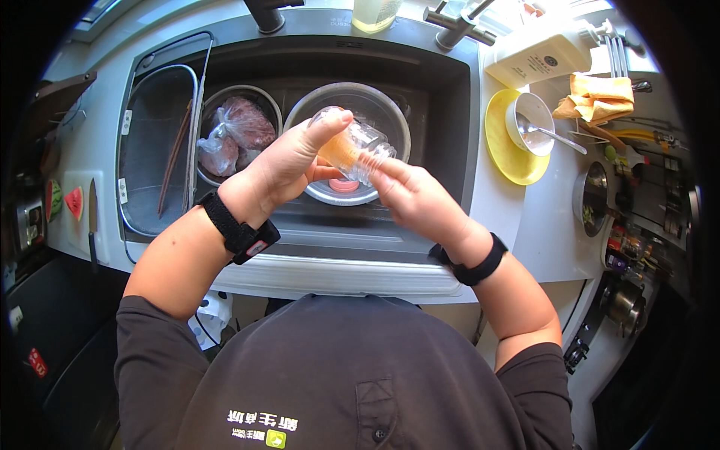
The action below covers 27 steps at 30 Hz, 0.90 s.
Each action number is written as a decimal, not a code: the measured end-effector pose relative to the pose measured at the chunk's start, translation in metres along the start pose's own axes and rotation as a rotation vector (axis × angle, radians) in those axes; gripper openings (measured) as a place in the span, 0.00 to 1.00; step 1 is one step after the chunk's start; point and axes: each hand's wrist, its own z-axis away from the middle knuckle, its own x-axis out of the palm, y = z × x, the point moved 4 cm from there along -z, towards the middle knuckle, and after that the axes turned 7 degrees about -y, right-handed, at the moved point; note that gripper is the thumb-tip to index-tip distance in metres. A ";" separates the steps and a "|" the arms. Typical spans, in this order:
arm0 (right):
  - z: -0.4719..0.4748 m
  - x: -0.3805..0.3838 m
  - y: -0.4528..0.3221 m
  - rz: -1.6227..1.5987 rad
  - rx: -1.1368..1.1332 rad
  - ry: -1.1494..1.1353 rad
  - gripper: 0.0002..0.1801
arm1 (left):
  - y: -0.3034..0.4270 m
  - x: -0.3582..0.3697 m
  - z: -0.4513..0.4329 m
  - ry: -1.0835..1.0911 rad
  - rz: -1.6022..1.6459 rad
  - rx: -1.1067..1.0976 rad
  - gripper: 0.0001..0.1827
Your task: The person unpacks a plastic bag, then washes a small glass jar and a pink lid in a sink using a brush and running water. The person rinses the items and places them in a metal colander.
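Note:
Over the sink, my left hand holds a clear jar around its body, tilted with its threaded mouth down to the right. Something orange shows on or through the jar's side; I cannot tell which. My right hand is at the mouth, its fingers against the rim and seemingly partly inside. Below the jar stands a round metal basin. A pink lid lies in it, partly hidden by my hands.
Left in the sink, a bowl holds bagged frozen meat beside a wire-rimmed basket with chopsticks. A knife and watermelon lie on a cutting board. At right are a yellow plate, white bowl and spoon.

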 end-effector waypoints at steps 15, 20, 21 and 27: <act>-0.004 0.020 0.019 -0.924 0.315 -0.098 0.15 | 0.000 0.005 -0.003 0.090 0.095 0.171 0.25; -0.006 0.006 -0.004 0.401 -0.047 0.109 0.26 | -0.001 -0.002 -0.002 0.130 0.103 -0.002 0.24; -0.006 0.002 -0.003 0.210 0.054 0.085 0.25 | -0.002 -0.004 -0.003 0.139 0.141 -0.024 0.23; -0.006 0.008 -0.003 -1.103 0.315 -0.167 0.27 | 0.003 -0.017 -0.006 0.061 0.255 0.140 0.24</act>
